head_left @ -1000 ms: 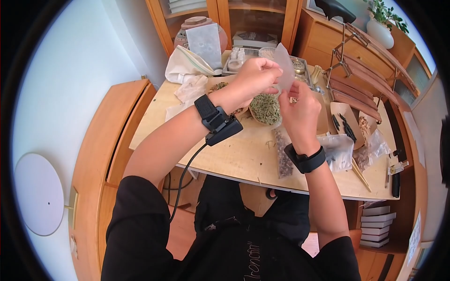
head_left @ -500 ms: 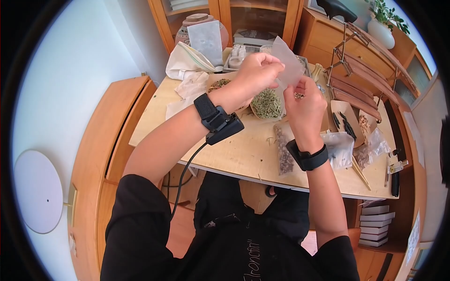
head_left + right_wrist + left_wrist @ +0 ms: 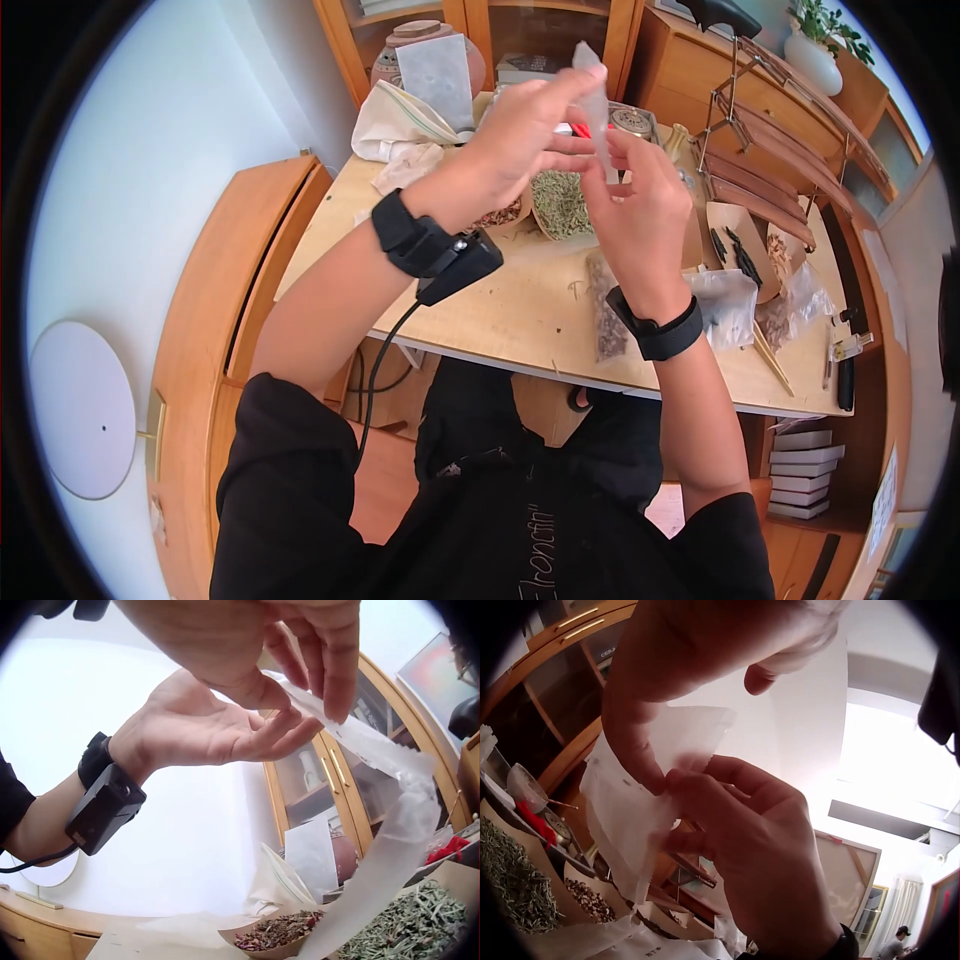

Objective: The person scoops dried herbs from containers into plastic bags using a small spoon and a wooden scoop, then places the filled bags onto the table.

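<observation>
My right hand [image 3: 648, 220] pinches a thin translucent white bag [image 3: 596, 115] between thumb and fingers, up over the back of the table. In the right wrist view the bag [image 3: 386, 855] bends over and hangs down in front of the herbs. My left hand [image 3: 515, 135] touches it with nearly straight fingers [image 3: 259, 742], their tips right at the right fingertips. The left thumb stands apart from the fingers in the left wrist view. Below lie a tray of dried green herb [image 3: 563, 205] and one of reddish dried petals [image 3: 277, 934].
A clear bag of dark pieces [image 3: 608, 310] lies near the front edge. Chopsticks [image 3: 770, 360], plastic bags and trays of dark strips [image 3: 738, 250] and pale chips are at right. A wooden rack [image 3: 765, 170] stands behind them. A cloth pouch [image 3: 400, 125] is back left.
The left hand has loosened from its pinch, its thumb spreading upward from the fingers. The bag, earlier facing the head view broadly, has turned nearly edge-on. The right hand keeps its grip.
</observation>
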`<state>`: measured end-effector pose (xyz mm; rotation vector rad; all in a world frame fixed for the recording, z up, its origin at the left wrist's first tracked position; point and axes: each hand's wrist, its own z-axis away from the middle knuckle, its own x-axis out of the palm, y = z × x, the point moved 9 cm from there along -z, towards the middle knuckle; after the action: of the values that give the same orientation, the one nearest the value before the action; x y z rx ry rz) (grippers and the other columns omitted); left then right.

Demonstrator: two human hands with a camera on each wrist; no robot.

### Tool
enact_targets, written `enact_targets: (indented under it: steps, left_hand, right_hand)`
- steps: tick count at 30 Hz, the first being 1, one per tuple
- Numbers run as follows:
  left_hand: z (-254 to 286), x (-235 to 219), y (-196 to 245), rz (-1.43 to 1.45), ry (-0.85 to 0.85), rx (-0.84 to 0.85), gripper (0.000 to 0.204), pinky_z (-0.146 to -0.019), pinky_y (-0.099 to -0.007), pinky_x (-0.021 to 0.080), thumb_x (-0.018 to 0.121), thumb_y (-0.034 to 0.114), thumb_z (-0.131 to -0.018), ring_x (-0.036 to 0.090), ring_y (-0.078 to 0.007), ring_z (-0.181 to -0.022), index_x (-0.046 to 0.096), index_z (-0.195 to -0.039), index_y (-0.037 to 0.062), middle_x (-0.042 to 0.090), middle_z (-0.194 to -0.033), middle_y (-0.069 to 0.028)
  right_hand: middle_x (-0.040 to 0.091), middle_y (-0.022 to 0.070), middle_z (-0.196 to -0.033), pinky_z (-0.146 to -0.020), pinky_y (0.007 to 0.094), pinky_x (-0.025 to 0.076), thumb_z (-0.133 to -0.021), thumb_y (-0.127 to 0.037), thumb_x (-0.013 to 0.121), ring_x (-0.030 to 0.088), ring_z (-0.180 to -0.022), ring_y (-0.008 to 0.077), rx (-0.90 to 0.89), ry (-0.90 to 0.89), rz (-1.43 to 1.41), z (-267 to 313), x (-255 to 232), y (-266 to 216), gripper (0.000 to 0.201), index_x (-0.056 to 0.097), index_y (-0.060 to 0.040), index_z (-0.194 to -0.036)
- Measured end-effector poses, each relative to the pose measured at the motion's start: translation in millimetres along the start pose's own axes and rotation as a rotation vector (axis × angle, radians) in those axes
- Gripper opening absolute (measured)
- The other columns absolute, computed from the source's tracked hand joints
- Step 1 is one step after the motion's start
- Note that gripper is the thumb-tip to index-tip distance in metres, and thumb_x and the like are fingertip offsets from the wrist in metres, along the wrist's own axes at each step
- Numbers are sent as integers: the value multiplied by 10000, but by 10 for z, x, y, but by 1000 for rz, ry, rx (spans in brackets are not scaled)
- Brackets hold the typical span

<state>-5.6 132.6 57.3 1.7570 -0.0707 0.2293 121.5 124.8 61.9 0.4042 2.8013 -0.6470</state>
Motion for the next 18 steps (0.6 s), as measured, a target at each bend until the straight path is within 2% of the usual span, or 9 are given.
enact_targets:
  steps: [3, 4, 8, 10, 13, 15, 16, 17, 18]
  left_hand:
    - [147, -80, 145, -15, -21, 23, 505, -799, -340, 513, 643, 423, -859, 609, -206, -969, 533, -1123, 6, 583, -1047, -116]
    - [153, -177, 110, -16, -7, 0, 413, -824, -344, 526, 617, 293, -894, 620, -201, -972, 517, -1154, -12, 594, -1080, -111]
    - [365, -478, -1, -73, 69, 2, 371, -842, -347, 538, 569, 139, -911, 629, -199, -986, 484, -1222, -43, 601, -1131, -120]
    - [538, -608, -104, 91, 132, -32, 349, -795, -344, 542, 560, 44, -879, 638, -206, -939, 486, -1205, -56, 613, -1089, -124]
    - [816, -784, -221, 155, 183, -43, 374, -840, -367, 542, 514, -1, -885, 634, -219, -983, 455, -1248, -65, 600, -1132, -138]
    - [973, -849, -266, 189, 226, -61, 377, -856, -370, 540, 510, -7, -884, 631, -222, -1002, 452, -1252, -66, 597, -1143, -141]
    - [1053, -895, -306, 223, 269, -80, 381, -872, -373, 538, 505, -14, -883, 627, -226, -1021, 448, -1256, -67, 593, -1153, -144]
    - [1109, -916, -330, 226, 272, -78, 381, -872, -373, 538, 505, -14, -883, 627, -226, -1021, 448, -1256, -67, 593, -1153, -144]
    - [1150, -934, -359, 251, 274, -87, 384, -880, -371, 536, 507, -14, -883, 626, -227, -1028, 446, -1257, -68, 590, -1161, -148]
  right_hand:
    - [618, 145, -901, -660, 381, 505, -720, -20, 675, 613, -810, 312, -102, -84, 39, 5, 41, -253, 255, 639, -23, -973]
    - [618, 145, -901, -660, 381, 505, -720, -20, 675, 613, -810, 312, -100, -84, 36, 24, 50, -279, 255, 639, -23, -973]
    - [601, 127, -973, -732, 383, 479, -686, -29, 686, 579, -892, 298, -236, -182, 37, 131, 124, -489, 298, 647, -43, -981]
    - [591, 131, -1010, -765, 389, 466, -679, -33, 690, 564, -928, 301, -248, -224, 15, 184, 85, -575, 323, 642, -40, -999]
    - [561, 142, -1079, -814, 413, 439, -663, -52, 719, 532, -981, 317, -266, -205, 149, 180, -163, -654, 421, 609, -34, -1069]
    - [541, 147, -1126, -835, 425, 420, -647, -69, 749, 503, -1022, 338, -141, -178, 139, 179, -310, -517, 529, 564, -30, -1141]
    - [530, 149, -1102, -756, 393, 448, -658, -65, 761, 547, -899, 303, -86, -193, 118, 217, -325, -452, 553, 546, -25, -1166]
    - [530, 149, -1102, -756, 393, 448, -658, -65, 761, 547, -899, 303, -88, -197, 117, 260, -350, -493, 553, 546, -25, -1166]
    - [533, 143, -1053, -705, 376, 455, -670, -55, 754, 550, -814, 273, 124, -284, 42, 322, -315, -361, 533, 543, -17, -1159]
